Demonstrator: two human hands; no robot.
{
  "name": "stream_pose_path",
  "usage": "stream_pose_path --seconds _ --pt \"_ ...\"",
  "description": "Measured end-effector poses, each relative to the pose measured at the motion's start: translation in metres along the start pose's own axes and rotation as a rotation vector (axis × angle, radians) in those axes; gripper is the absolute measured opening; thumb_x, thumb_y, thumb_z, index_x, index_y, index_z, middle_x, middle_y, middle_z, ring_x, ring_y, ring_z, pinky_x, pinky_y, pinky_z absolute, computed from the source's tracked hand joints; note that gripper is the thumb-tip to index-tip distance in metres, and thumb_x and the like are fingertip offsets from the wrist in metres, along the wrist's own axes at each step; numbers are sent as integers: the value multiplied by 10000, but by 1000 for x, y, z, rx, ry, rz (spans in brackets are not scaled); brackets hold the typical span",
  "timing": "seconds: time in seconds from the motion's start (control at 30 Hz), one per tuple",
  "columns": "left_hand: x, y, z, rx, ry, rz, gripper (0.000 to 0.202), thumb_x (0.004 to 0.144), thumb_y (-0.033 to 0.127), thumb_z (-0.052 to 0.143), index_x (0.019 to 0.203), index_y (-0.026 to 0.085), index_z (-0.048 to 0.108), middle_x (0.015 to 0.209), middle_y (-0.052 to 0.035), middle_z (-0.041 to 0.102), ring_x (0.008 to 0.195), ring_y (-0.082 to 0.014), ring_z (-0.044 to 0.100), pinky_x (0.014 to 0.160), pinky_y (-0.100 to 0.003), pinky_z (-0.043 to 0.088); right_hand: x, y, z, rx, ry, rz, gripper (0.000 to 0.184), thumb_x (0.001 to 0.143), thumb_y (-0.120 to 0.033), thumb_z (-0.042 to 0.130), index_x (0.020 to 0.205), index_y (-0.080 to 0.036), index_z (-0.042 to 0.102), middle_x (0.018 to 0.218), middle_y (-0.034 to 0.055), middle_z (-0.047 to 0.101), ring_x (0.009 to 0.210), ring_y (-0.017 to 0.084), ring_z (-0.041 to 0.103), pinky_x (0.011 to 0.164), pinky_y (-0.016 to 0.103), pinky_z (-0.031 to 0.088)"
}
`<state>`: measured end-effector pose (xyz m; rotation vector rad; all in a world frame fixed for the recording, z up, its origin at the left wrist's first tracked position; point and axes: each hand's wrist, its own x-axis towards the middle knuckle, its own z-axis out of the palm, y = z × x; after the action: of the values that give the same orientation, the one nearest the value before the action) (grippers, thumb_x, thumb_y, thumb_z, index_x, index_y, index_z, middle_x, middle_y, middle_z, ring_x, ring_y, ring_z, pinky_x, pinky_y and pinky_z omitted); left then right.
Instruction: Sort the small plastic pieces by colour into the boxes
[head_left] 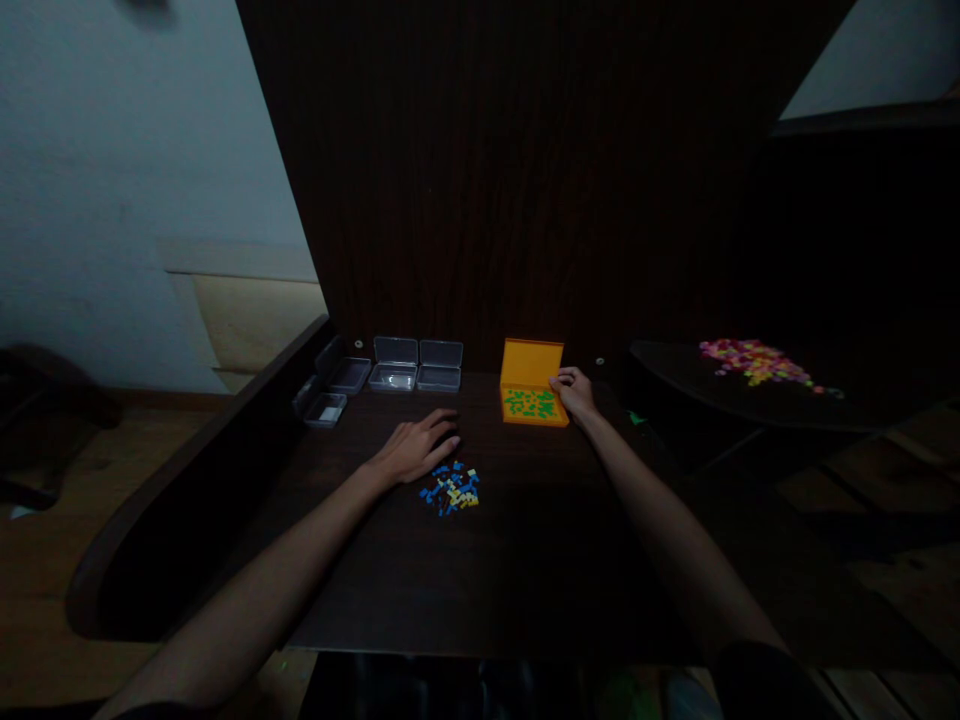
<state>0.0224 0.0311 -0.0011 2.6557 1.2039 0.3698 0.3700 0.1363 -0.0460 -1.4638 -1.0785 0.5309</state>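
Orange box (531,362), lid up, sits at far part of table (390,580), green bits (529,404) inside. Box looks longer side to side. Right hand (576,392) much nearer to it: at box's right edge, fingers bent (cannot tell if they pinch it). Left hand (411,449) palm down, fingers spread, nothing seen in it. Blue and yellow bits (454,493) just beside left thumb, toward body. From these bits, box lies farther off, to right.
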Motion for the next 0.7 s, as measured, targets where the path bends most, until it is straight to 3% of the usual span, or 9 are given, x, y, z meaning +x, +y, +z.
stream_pose_path --seconds 0.27,0.47,0.57,0.7 --pt "-1 2 -1 3 10 -21 477 990 475 244 1230 223 571 1412 -56 494 1139 -243 611 961 -412 515 -3 0 -1 -27 34 -25 226 618 -255 658 815 -166 589 711 10 633 695 181 615 674 310 506" --pt "6 -2 5 39 125 -191 388 983 400 301 1196 223 572 1326 -60 550 1103 -239 627 937 -382 523 -12 -7 -18 -87 73 -73 265 647 -305 641 871 -169 602 741 19 651 736 192 619 746 340 493" --pt "13 -6 7 88 157 -278 347 960 353 353 1239 243 528 1391 -59 492 1097 -253 631 904 -381 535 -25 -19 -31 -130 107 -150 201 688 -304 602 843 -176 612 777 41 650 771 203 600 769 344 475" --pt "22 -12 7 145 158 -367 506 914 303 406 1411 226 343 1518 -120 327 1015 -313 663 856 -463 545 -57 -40 -41 -179 94 -296 116 745 -252 537 790 -186 621 858 65 639 801 204 580 763 326 460"
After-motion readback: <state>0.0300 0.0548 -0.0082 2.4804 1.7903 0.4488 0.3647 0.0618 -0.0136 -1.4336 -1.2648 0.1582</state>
